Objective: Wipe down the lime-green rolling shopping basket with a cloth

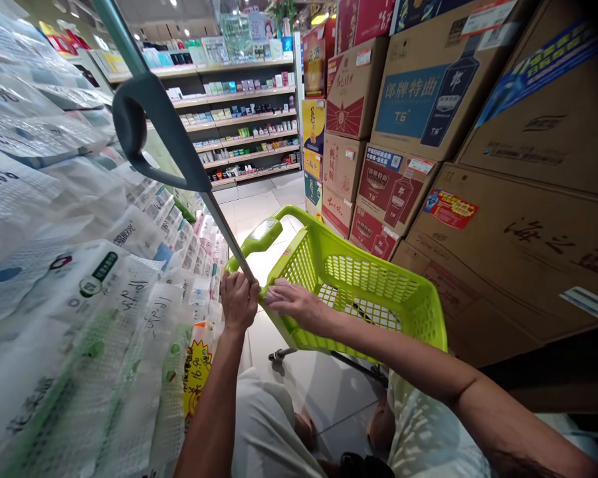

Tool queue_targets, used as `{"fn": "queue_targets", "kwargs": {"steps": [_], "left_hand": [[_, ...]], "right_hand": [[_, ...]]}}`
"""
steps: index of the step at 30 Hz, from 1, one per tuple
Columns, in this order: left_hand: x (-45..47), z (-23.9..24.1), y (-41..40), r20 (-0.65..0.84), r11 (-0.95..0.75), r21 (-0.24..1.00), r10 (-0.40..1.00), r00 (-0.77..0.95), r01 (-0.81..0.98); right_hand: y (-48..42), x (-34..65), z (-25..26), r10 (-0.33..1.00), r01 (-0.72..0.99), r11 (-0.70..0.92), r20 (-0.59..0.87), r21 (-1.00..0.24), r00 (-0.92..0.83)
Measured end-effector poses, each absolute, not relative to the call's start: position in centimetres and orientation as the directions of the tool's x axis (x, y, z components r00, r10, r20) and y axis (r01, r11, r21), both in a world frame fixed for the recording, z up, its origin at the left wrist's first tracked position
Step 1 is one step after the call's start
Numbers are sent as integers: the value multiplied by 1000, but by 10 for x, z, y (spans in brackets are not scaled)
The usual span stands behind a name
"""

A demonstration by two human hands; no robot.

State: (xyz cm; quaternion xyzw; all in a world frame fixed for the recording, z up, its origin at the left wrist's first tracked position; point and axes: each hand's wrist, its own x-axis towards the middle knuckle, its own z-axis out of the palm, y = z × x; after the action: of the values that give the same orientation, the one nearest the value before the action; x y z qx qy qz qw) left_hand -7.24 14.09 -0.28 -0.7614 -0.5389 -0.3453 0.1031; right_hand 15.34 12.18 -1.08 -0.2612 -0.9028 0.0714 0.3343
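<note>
A lime-green plastic shopping basket (413,299) on wheels stands on the tiled floor in front of me. Its long grey pull handle (154,126) rises up and to the left, ending in a loop grip near the camera. My left hand (238,300) is closed around the handle's thin metal rod where it meets the basket's near rim. My right hand (295,302) rests beside it on the same rim, palm down, with the fingers stretched out flat. The basket's mesh bottom looks empty apart from a small dark item I cannot make out.
Stacked packs of tissue paper (70,292) fill the left side, with a yellow price tag (197,372). Tall piles of cardboard liquor cartons (478,166) wall in the right. A narrow tiled aisle (259,206) leads to product shelves (249,119) at the back.
</note>
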Motion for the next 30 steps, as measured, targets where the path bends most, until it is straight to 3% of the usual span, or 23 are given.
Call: {"fn": "queue_targets", "kwargs": {"steps": [3,8,12,15,19,22,26,30], "left_hand": [[-66,-1,136,640,-370,214,752,156,904],[-57,-2,124,657,-320,256,750,79,912],[-48,-4,110,647,-296,262,760,61,918],[-38,-4,98,628,-299,262,775,73,918],[-16,-1,84,619,-275,291,784,39,916],[5,3,76,611,-244,297,792,13,923],[31,8,61,608,-220,254,793,21,942],[41,20,44,564,-263,139,814,142,955]], "right_hand": [[112,146,-18,483,490,858,568,-155,-667],[106,144,-24,535,539,823,562,-177,-631],[101,155,-22,499,487,853,570,-189,-653],[98,183,-23,509,440,857,579,-269,-637],[91,224,-30,677,501,734,554,-459,-485],[83,230,-32,748,616,646,537,-452,-390],[71,213,-33,649,598,722,639,-348,-413],[65,218,-38,571,531,777,734,-338,-368]]}}
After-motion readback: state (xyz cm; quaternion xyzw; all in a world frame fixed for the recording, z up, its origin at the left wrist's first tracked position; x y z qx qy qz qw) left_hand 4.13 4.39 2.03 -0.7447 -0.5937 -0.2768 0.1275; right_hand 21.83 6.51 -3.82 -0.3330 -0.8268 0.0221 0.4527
